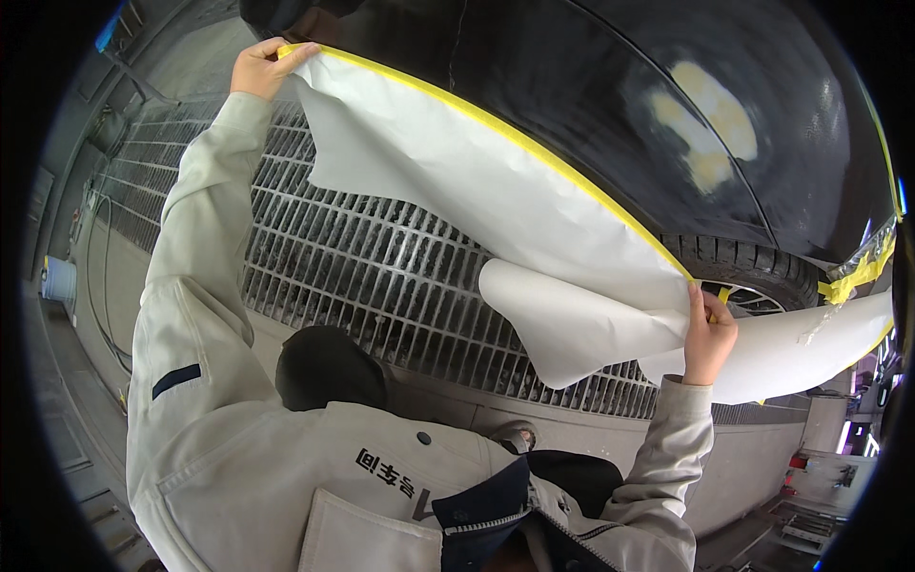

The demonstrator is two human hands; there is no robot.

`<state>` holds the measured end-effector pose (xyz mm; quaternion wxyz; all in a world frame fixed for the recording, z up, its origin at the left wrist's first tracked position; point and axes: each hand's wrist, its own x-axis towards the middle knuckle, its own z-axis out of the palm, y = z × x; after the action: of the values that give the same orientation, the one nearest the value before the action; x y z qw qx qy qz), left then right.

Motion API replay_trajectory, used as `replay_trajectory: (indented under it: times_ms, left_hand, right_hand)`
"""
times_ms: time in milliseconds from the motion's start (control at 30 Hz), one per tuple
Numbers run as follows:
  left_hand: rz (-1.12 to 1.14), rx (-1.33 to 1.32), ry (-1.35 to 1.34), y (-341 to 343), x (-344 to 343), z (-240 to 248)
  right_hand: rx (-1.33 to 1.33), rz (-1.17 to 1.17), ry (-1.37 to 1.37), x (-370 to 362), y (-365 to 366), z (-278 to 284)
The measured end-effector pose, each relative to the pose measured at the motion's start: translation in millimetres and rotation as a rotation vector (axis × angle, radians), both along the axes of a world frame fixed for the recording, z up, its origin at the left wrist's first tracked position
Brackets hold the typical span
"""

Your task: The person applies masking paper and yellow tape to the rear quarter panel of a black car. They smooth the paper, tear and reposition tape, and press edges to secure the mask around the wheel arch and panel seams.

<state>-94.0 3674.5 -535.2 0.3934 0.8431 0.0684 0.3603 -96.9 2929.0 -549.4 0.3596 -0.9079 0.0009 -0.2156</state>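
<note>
The left hand (262,69) pinches the far-left corner of a white paper sheet (429,143), and the right hand (710,338) pinches its near-right end, just beside a tyre (767,272). Yellow tape (534,142) edges the sheet between both hands along the black car body (562,86); whether it touches the panel cannot be told. The paper hangs over the metal floor grating (381,257).
</note>
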Motion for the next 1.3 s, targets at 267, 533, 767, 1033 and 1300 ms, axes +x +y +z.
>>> replay_trajectory:
  times_ms: [267, 533, 767, 1033, 1300]
  left_hand:
    - [0.663, 0.097, 0.035, -5.6, -11.7, -14.0]
    - [0.02, 0.796, -0.171, -166.1, -21.6, -88.6]
    - [-0.206, 1.017, -0.217, -230.5, 7.4, -102.2]
    - [-0.421, 1.302, -0.351, -291.4, 33.0, -82.0]
    - [-0.499, 1.429, -0.314, -344.7, 41.0, -60.3]
  right_hand:
    - [-0.041, 0.005, 0.006, -2.5, -5.3, -1.2]
    - [-0.024, 0.005, -0.036, 3.4, 2.5, 7.2]
    - [-0.054, 0.011, -0.074, 5.0, -0.5, 3.9]
    - [-0.089, -0.02, 0.012, 8.1, -5.6, 3.8]
    - [-0.186, -0.078, -0.006, 6.1, 2.6, 7.3]
